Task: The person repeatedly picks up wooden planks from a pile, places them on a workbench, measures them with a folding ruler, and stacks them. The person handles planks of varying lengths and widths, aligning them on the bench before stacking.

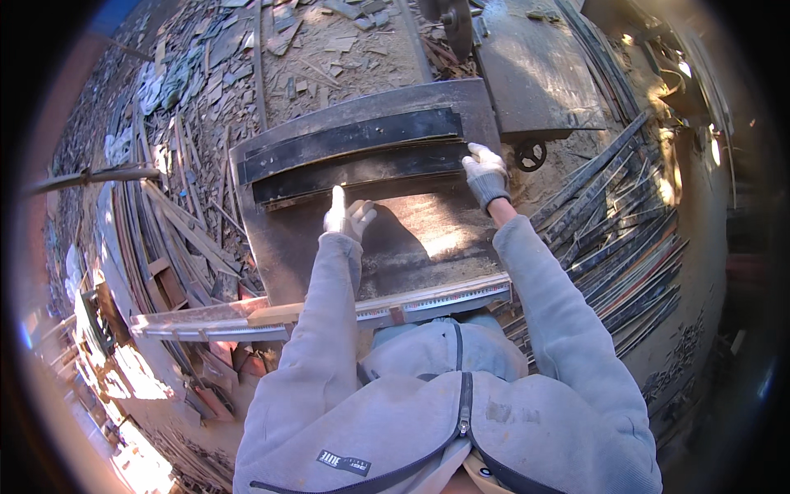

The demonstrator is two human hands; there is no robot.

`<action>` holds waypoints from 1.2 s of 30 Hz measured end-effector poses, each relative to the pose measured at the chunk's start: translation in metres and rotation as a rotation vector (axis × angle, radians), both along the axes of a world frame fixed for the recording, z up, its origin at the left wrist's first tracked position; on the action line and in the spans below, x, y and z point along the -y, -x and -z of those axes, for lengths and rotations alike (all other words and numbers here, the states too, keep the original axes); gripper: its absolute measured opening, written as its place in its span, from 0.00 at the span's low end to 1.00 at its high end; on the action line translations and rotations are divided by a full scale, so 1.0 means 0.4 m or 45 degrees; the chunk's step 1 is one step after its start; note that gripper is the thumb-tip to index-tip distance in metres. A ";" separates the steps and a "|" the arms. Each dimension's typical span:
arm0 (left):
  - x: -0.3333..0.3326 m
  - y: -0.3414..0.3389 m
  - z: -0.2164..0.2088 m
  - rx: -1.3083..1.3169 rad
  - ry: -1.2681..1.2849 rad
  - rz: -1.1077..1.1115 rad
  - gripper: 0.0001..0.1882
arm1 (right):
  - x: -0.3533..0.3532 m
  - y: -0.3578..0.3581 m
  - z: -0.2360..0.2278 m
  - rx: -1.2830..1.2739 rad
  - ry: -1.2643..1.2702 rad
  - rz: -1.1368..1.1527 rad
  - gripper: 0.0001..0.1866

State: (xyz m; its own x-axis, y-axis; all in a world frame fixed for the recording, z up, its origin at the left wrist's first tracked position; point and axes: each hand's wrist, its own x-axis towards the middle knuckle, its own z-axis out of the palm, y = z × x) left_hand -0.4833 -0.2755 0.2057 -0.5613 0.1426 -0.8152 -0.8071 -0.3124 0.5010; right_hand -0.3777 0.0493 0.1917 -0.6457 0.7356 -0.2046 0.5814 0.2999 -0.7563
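Note:
Two long dark boards lie side by side across a brown, dusty work table (313,247). The far board (354,142) has a black face and a pale edge. The near board (362,171) rests just in front of it, its front edge raw wood. My right hand (485,174), in a pale glove, is closed at the near board's right end, fingers curled against it. My left hand (350,217), also gloved, is by the near board's front edge, left of its middle. Its fingers are spread and one digit points at the edge; whether it touches cannot be told.
A rail with a measuring scale (428,304) runs along the table's near edge. Beyond the table stands a machine with a round disc (457,31) and a handwheel (531,154). Stacked wood strips (609,255) lie on the right, more strips (164,222) and scattered offcuts (329,41) left and beyond.

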 end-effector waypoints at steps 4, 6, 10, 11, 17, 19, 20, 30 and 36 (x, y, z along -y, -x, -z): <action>-0.013 0.120 0.089 0.075 -0.120 -0.120 0.36 | 0.047 0.008 -0.027 -0.084 0.141 -0.164 0.33; -0.005 0.171 0.100 0.092 -0.150 -0.202 0.29 | 0.085 0.027 -0.066 0.072 0.146 -0.231 0.39; -0.012 0.186 0.057 -0.362 0.450 0.702 0.21 | 0.127 0.035 -0.169 0.023 0.247 0.018 0.34; -0.011 0.174 0.026 -0.608 0.824 1.065 0.21 | 0.131 0.008 -0.194 0.094 0.188 0.022 0.31; -0.193 -0.079 -0.128 0.021 0.003 0.245 0.19 | 0.122 -0.558 -0.183 -0.318 0.246 0.486 0.15; -0.286 -0.233 -0.154 -0.173 0.246 0.677 0.20 | 0.162 -0.849 -0.142 -0.154 0.205 0.753 0.16; -0.323 -0.323 -0.167 -0.099 0.307 0.855 0.20 | 0.176 -0.974 -0.112 -0.036 0.242 0.950 0.15; -0.519 -1.177 -0.055 -0.490 -0.130 1.830 0.20 | 0.423 -1.795 0.112 0.010 0.731 1.728 0.12; -0.578 -1.440 0.008 -0.115 -0.040 2.153 0.20 | 0.312 -1.941 0.201 0.031 0.754 1.632 0.15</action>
State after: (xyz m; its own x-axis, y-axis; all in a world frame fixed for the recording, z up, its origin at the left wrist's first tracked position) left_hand 0.0929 -0.0442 0.2025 0.1834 0.6024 -0.7768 -0.1952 0.7968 0.5718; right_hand 0.3987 -0.0757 0.1114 0.4044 0.6038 -0.6869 0.2192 -0.7932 -0.5681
